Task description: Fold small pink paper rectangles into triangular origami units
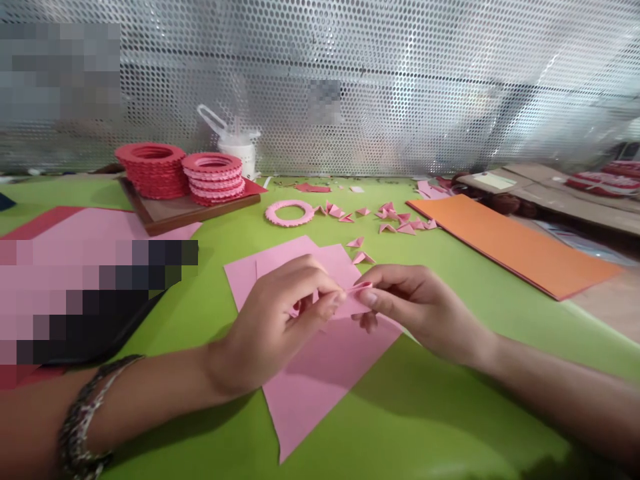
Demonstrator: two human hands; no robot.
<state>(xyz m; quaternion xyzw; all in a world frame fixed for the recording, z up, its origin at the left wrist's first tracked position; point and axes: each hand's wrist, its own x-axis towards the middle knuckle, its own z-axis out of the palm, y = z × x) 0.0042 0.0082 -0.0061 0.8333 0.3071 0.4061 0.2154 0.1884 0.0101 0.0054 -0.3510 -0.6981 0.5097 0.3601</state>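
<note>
Together, left hand [280, 320] and right hand [423, 310] pinch folded pink paper [359, 288].
Fingertips closed; pink sheets [320, 380] beneath.

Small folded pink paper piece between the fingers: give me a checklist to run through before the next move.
1. Small folded pink paper piece held by left hand and right hand: ok.
2. Its creases lined up: cannot tell, fingers cover part.
3. Flat pink paper sheets beneath the hands unwrinkled all over: cannot tell, partly hidden.
4. Scallop-edged pink paper ring clear of both hands: ok.
5. Loose folded pink paper triangles gathered together: not ok, scattered.
</note>
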